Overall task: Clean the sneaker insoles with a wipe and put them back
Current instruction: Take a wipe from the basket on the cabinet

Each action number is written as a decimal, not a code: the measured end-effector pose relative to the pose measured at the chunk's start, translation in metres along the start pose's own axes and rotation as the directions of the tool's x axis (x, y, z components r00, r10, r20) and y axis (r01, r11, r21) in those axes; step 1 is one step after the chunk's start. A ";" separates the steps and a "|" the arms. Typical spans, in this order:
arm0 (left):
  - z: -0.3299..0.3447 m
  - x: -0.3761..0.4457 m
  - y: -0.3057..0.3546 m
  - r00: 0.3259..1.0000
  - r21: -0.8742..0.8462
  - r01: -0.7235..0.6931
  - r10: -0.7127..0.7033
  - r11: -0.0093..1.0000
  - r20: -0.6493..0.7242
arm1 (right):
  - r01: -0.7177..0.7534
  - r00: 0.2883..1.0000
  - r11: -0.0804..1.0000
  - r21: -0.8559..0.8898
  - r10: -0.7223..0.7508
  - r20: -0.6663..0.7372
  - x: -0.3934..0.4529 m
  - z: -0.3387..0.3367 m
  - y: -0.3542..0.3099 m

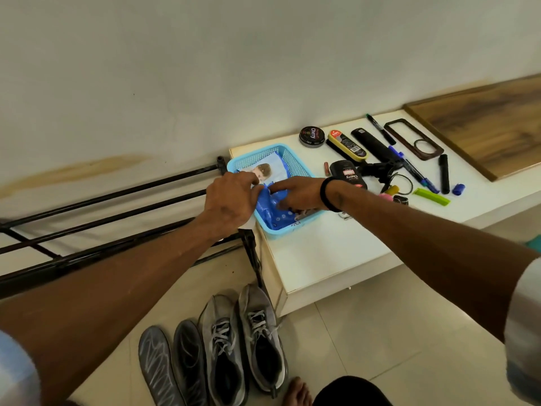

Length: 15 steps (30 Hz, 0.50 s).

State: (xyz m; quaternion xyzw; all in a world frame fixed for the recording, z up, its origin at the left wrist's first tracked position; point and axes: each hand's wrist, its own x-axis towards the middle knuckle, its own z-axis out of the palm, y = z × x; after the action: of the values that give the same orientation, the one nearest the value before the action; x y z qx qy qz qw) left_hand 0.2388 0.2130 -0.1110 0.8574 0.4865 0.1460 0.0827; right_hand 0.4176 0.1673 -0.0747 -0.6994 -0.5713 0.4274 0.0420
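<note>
1. We have both hands over the blue basket (pixel 295 159) that sits at the left end of the white desk (pixel 330 253), close to its left edge.
2. Our left hand (pixel 231 200) is at the basket's left rim, its fingers curled on the near end of the wipes pack (pixel 270 212); a bit of white shows under the hand, but we cannot tell what it is.
3. Our right hand (pixel 295 193) lies on the blue pack inside the basket, fingers bent and pressing or pinching at its top; we cannot tell whether they grip a wipe. A black band (pixel 329 194) circles that wrist.
4. On the floor, by the desk's near left corner, stand the two grey sneakers (pixel 243 344) side by side, laces up.
5. Just left of them lie the two insoles (pixel 172 364), out of the shoes, flat on the floor.
6. Along the desk's far edge, right of the basket, we see a round polish tin (pixel 312 136), a yellow-edged shoe brush (pixel 347 148), pens and a green clip (pixel 431 196).
7. A black metal rack (pixel 111 212) runs along the wall to the left of the desk.
</note>
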 end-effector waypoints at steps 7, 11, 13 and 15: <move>-0.025 -0.034 0.017 0.992 -0.088 -0.023 0.034 0.996 0.121 | 0.126 0.898 0.974 -0.189 -0.193 -0.395 -0.028 -0.020 0.000; -0.027 -0.066 0.027 0.973 -0.055 -0.052 0.063 0.997 0.223 | -0.059 0.956 0.834 -0.548 -0.111 -0.272 -0.051 -0.025 0.006; -0.018 -0.076 0.029 0.977 -0.026 -0.103 0.106 0.994 0.187 | -0.112 0.985 0.805 -0.583 0.013 -0.172 -0.057 -0.013 0.010; -0.013 -0.074 0.028 0.986 -0.054 -0.106 0.112 0.993 0.123 | -0.106 0.991 0.805 -0.584 0.039 -0.126 -0.059 -0.003 0.012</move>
State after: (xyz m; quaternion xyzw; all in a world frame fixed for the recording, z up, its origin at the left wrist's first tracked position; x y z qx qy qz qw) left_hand 0.2215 0.1354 -0.1036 0.8880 0.4292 0.1074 0.1253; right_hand 0.4297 0.1152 -0.0473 -0.7213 -0.6453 0.1922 -0.1626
